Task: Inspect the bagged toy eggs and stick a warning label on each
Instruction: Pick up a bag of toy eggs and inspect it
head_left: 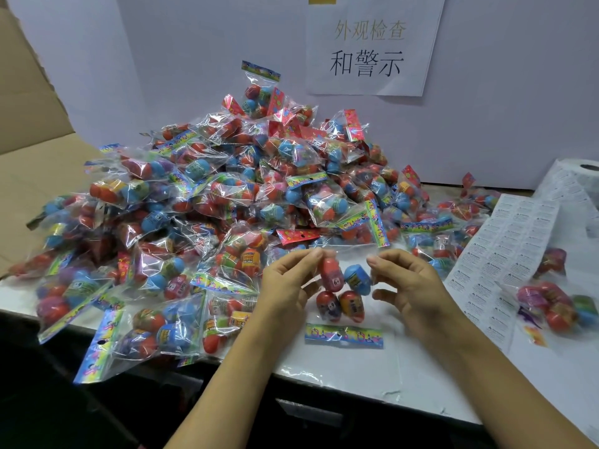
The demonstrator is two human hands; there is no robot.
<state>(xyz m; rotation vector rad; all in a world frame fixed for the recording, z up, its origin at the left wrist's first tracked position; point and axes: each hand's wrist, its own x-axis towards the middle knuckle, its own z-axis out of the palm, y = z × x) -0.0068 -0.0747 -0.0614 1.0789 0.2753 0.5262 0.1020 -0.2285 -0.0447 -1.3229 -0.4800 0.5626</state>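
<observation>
I hold one clear bag of toy eggs [344, 294] up off the white table [372, 374], at the centre of my view. My left hand [289, 284] pinches its upper left corner between thumb and fingertips, and my right hand [409, 284] pinches the upper right corner, fingers curled. Inside are four eggs: a red one and a blue one above, two red ones below. The bag's printed header strip [344, 335] hangs at the bottom, touching the table.

At 3 o'clock lies a sheet of warning labels [500, 254], its print too small to read, with a few bagged eggs [557, 306] just beside it, blurred. The label roll [583, 171] at 2 o'clock is cut off by the frame edge.

From 9 to 12 o'clock rises a big pile of bagged eggs [207, 202]; its lower bags are buried. Behind it, at 12 o'clock, a paper sign [369, 50] is stuck on the wall.
</observation>
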